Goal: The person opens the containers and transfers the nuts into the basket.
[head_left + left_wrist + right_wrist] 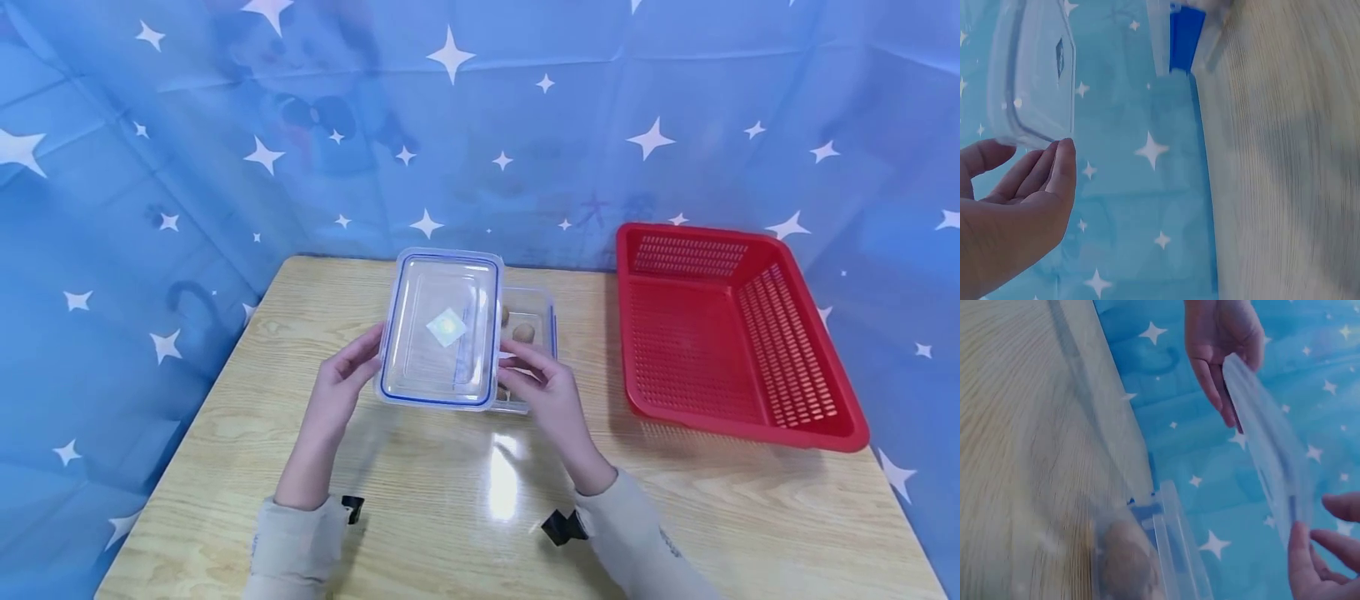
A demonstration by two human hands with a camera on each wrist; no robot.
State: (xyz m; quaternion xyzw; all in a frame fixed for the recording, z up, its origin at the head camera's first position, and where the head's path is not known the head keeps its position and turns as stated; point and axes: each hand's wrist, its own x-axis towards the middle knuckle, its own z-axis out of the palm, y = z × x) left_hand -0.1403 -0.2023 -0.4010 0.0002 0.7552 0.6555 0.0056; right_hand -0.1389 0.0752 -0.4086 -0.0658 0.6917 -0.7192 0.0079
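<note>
Both hands hold a clear plastic lid (442, 367) with a blue seal ring and a small pale diamond-shaped sticker, raised above the table. My left hand (348, 375) pinches its left edge, thumb and fingers on opposite faces in the left wrist view. At the opposite edge, my right hand (543, 387) grips the lid with thumb and fingertips. Behind and below the lid sits an uncovered clear container (536, 297) with blue clips, partly hidden by it. Several round brown items (523, 333) lie inside; the right wrist view shows them blurred (1127, 556).
A red plastic basket (686, 350) with slotted walls stands at the right of the wooden table (420, 517). A blue curtain (525, 108) with white stars hangs behind the table and along its sides.
</note>
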